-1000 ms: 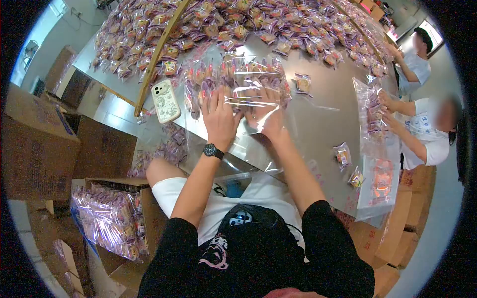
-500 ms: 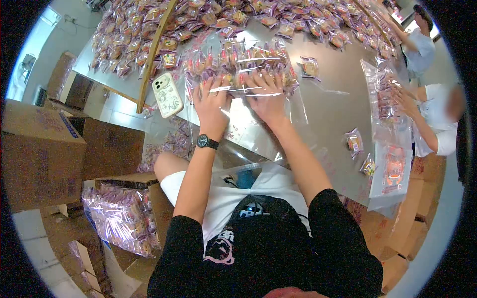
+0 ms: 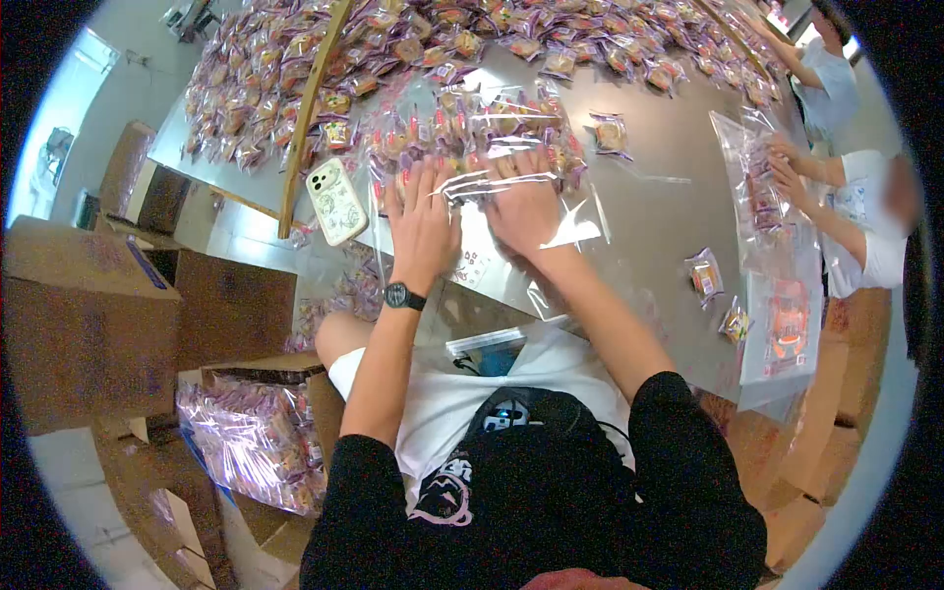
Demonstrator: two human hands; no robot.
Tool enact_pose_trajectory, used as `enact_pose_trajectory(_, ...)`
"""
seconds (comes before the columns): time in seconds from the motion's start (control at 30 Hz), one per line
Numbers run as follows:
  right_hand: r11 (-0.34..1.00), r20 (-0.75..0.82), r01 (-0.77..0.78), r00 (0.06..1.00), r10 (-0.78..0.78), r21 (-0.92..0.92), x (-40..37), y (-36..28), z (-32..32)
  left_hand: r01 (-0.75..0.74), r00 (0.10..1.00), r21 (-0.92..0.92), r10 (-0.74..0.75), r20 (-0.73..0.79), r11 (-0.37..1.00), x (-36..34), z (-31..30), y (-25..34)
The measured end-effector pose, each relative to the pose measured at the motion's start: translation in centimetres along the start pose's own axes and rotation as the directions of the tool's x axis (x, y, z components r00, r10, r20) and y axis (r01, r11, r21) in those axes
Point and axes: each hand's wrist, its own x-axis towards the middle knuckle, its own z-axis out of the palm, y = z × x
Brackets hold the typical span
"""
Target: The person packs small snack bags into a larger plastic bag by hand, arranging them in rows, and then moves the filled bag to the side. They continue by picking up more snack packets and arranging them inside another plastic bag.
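Note:
A large clear plastic bag [image 3: 472,138] lies flat on the steel table [image 3: 649,226], filled with small wrapped snack packets. My left hand [image 3: 421,221] rests palm down on the bag's near part, fingers spread, a black watch on its wrist. My right hand [image 3: 526,202] lies beside it, also flat on the bag, with the clear film creased over its fingers. Neither hand grips anything that I can see.
A phone [image 3: 336,201] lies left of the bag by a wooden stick [image 3: 307,108]. Loose snack packets [image 3: 413,39] cover the far table; two [image 3: 702,276] lie at right. Two other people [image 3: 865,226] fill a bag [image 3: 757,187] at right. Cardboard boxes [image 3: 79,315] stand left; a filled one [image 3: 246,442] below.
Both hands slid forward over the bag and then settled flat on it; the film folded over my right fingers. The camera view shifted slightly.

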Motion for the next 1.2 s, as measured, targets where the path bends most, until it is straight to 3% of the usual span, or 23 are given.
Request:
enact_pose_trajectory(0.1,0.986,0.014,0.031,0.999,-0.034,0.163,-4.6,-2.2,-3.9,0.081,0.994,-0.107,-0.088,-0.058,0.991,-2.4,0.3,-0.4)
enact_pose_trajectory(0.13,0.890,0.122,-0.028,0.992,-0.031,0.456,-7.0,-2.9,-4.8,0.128,0.985,-0.088,-0.137,-0.103,0.988,-2.6,-0.9,0.4)
enact_pose_trajectory(0.17,0.705,0.230,-0.119,0.971,-0.063,0.699,-9.2,-3.6,-5.5,0.159,0.986,-0.101,-0.163,-0.037,0.982,-2.5,-1.7,0.6)
enact_pose_trajectory(0.23,0.349,0.230,-0.174,0.965,-0.124,0.921,-9.7,-5.7,-10.4,0.237,0.967,-0.112,-0.224,0.119,0.965,-2.8,-2.1,0.4)
enact_pose_trajectory(0.3,-0.063,0.255,-0.267,0.954,-0.156,0.962,-7.5,-6.6,-16.7,0.183,0.983,0.149,-0.180,-0.034,0.972,-2.7,0.5,-0.8)
enact_pose_trajectory(0.33,-0.392,0.215,-0.266,0.962,-0.171,0.881,-6.9,-7.2,-19.2,0.175,0.984,0.188,-0.168,-0.052,0.966,-2.5,1.6,-1.5)
enact_pose_trajectory(0.37,-0.487,0.004,-0.104,0.979,-0.202,0.867,-5.7,-7.5,-20.5,0.157,0.987,0.225,-0.146,-0.063,0.962,-2.9,2.4,-2.0)
enact_pose_trajectory(0.43,-0.650,-0.352,0.112,0.902,-0.251,0.751,-3.5,-8.1,-22.5,0.204,0.979,0.127,-0.201,-0.036,0.971,-2.7,1.1,-0.9)
enact_pose_trajectory(0.47,-0.657,-0.420,0.146,0.863,-0.280,0.739,-3.4,-8.5,-23.0,0.130,0.991,0.253,-0.116,-0.068,0.959,-2.3,0.9,-1.1)
enact_pose_trajectory(0.57,-0.626,-0.468,0.161,0.806,-0.363,0.763,-4.1,-9.9,-23.4,0.110,0.994,0.275,-0.099,-0.052,0.955,-2.8,-0.3,0.8)
enact_pose_trajectory(0.63,-0.609,-0.468,0.158,0.792,-0.393,0.777,-4.9,-10.6,-23.2,0.320,0.892,-0.041,-0.286,0.351,0.947,-4.9,-1.0,1.7)
enact_pose_trajectory(0.73,-0.604,-0.468,0.150,0.781,-0.413,0.783,-6.0,-11.5,-23.0,0.056,0.993,-0.048,-0.051,0.105,0.997,-7.7,-3.1,3.5)
enact_pose_trajectory(0.8,-0.594,-0.463,0.142,0.774,-0.432,0.792,-6.7,-12.1,-22.9,0.012,0.999,-0.131,-0.007,0.045,0.991,-9.9,-5.3,5.0)
enact_pose_trajectory(0.9,-0.607,-0.474,0.141,0.768,-0.431,0.782,-7.2,-12.8,-22.4,0.052,0.997,-0.347,-0.026,0.079,0.937,-14.0,-9.6,5.9)
enact_pose_trajectory(0.97,-0.609,-0.485,0.140,0.751,-0.449,0.781,-7.7,-13.4,-22.2,-0.025,0.997,-0.297,0.047,0.066,0.955,-18.0,-11.2,4.2)
enact_pose_trajectory(1.03,-0.608,-0.484,0.143,0.753,-0.446,0.781,-8.0,-13.9,-22.2,0.025,0.999,-0.302,-0.013,0.042,0.953,-21.3,-12.6,2.7)
enact_pose_trajectory(1.13,-0.627,-0.500,0.147,0.749,-0.435,0.765,-8.3,-14.8,-21.6,0.080,0.989,-0.193,-0.054,0.135,0.978,-26.2,-13.5,-0.9)
enact_pose_trajectory(1.2,-0.627,-0.505,0.158,0.751,-0.426,0.763,-8.4,-15.3,-21.3,0.305,0.934,-0.058,-0.286,0.216,0.951,-27.0,-12.9,-2.0)
